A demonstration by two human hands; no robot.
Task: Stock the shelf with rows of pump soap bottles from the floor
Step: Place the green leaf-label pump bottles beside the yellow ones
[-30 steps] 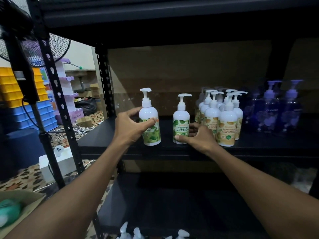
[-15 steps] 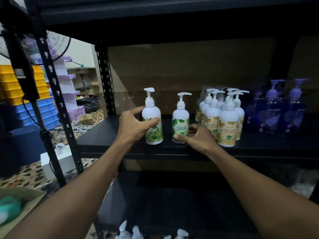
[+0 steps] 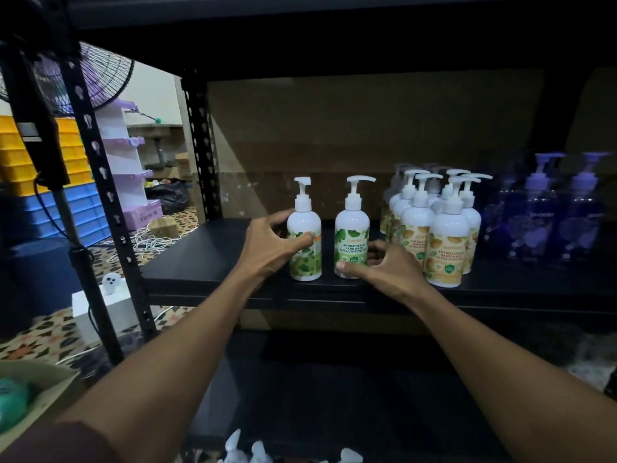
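Observation:
Two white pump bottles with green leaf labels stand upright near the front of the black shelf. My left hand is wrapped around the left green bottle. My right hand grips the base of the right green bottle, thumb in front, fingers behind. To the right stand several white bottles with orange labels in rows, then dark blue pump bottles. White pump tops of more bottles show at the bottom edge, below the shelf.
A perforated black upright frames the shelf's left side. A standing fan, stacked yellow and blue bins and cables lie on the floor to the left. A lower shelf board sits under my arms.
The left green bottle has slid to the right with my left hand, closer to the right green bottle. My right hand has stayed on its bottle.

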